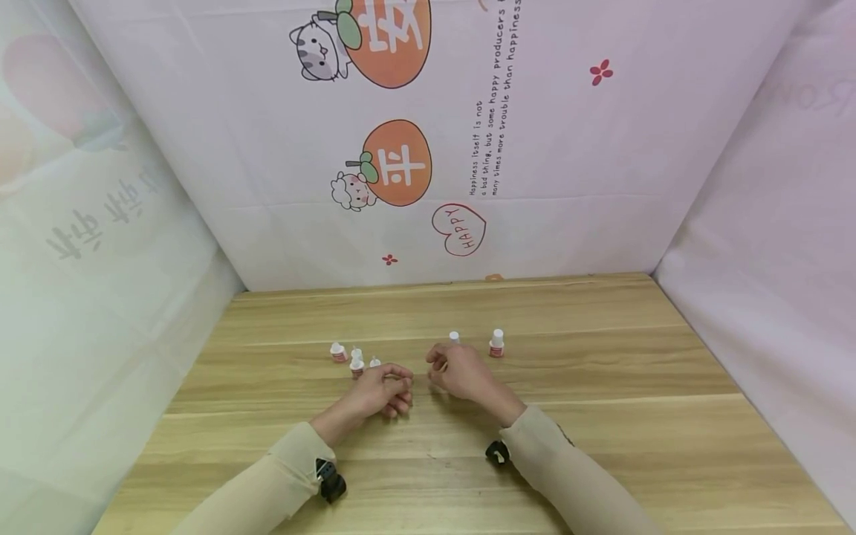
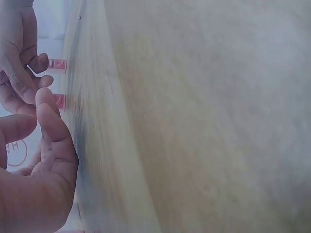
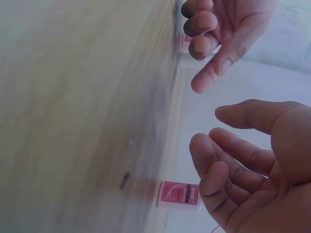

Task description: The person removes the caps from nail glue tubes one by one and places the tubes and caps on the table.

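Observation:
Both hands hover over the wooden table with bent fingers, facing each other across a small gap. My left hand [image 1: 381,391] holds nothing visible; it is just in front of several small bottles [image 1: 338,352] with white tops and red labels. My right hand [image 1: 460,370] has thumb and fingers apart, with nothing between them in the right wrist view. Behind it, a white-capped bottle [image 1: 454,337] is partly hidden by the fingers. Another capped bottle [image 1: 496,344] stands upright to its right. In the right wrist view a bottle's pink label [image 3: 179,193] shows beside the right fingers.
The wooden table [image 1: 428,475] meets a white printed sheet [image 1: 548,148] at its far edge. White sheets also hang at the left [image 1: 80,312] and right [image 1: 769,245]. Black wrist devices [image 1: 331,481] sit at both beige cuffs.

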The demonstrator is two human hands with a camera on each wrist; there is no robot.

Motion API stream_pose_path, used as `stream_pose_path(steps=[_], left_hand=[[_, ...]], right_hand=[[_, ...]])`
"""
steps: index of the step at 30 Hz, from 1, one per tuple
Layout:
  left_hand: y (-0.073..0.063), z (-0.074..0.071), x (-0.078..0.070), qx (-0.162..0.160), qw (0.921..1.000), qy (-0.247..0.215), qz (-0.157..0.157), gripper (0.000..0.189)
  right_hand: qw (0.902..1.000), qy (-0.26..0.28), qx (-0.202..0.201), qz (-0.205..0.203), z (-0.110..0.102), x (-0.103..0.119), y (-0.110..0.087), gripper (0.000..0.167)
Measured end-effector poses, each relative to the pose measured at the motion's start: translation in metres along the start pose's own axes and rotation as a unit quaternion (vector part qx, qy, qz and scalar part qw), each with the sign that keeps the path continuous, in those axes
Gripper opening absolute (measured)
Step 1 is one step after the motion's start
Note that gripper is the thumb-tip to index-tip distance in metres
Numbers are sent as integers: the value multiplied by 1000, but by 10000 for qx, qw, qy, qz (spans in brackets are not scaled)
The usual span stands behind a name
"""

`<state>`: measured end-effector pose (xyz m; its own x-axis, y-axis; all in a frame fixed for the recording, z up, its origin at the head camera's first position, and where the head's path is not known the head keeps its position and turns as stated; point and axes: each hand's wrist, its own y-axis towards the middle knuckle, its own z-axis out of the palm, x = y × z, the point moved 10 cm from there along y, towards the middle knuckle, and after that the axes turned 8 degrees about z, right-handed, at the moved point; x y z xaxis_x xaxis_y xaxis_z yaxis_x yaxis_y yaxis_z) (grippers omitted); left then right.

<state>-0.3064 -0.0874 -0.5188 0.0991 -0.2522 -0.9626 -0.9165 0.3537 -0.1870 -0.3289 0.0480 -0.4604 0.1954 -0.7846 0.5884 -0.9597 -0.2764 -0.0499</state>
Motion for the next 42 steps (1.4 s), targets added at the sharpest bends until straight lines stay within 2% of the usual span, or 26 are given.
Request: stream_pose_path(steps=[7, 14, 20, 26, 32, 42], left_hand=[[2, 2, 1, -142, 9997, -207, -46, 31], [3, 3, 0, -221, 9996, -158, -53, 30], [6, 5, 2, -160, 9995, -257, 25, 30], [7, 6, 2, -150, 9994, -309, 52, 30], [8, 7, 3, -97, 9993, -366, -44, 31], [9, 12, 1, -17, 9990, -438, 43, 31]], right_hand=[[9998, 95, -167, 59, -8, -3, -5, 20], [9993, 115, -346, -13, -15, -7, -9, 19], [9978, 197, -626, 28, -25, -13, -11, 14], [9969, 321, -708, 141, -33, -19, -12, 9], [9947, 470, -900, 139, -44, -29, -11, 5], [9930, 203, -1108, 356, -52, -40, -8, 7]])
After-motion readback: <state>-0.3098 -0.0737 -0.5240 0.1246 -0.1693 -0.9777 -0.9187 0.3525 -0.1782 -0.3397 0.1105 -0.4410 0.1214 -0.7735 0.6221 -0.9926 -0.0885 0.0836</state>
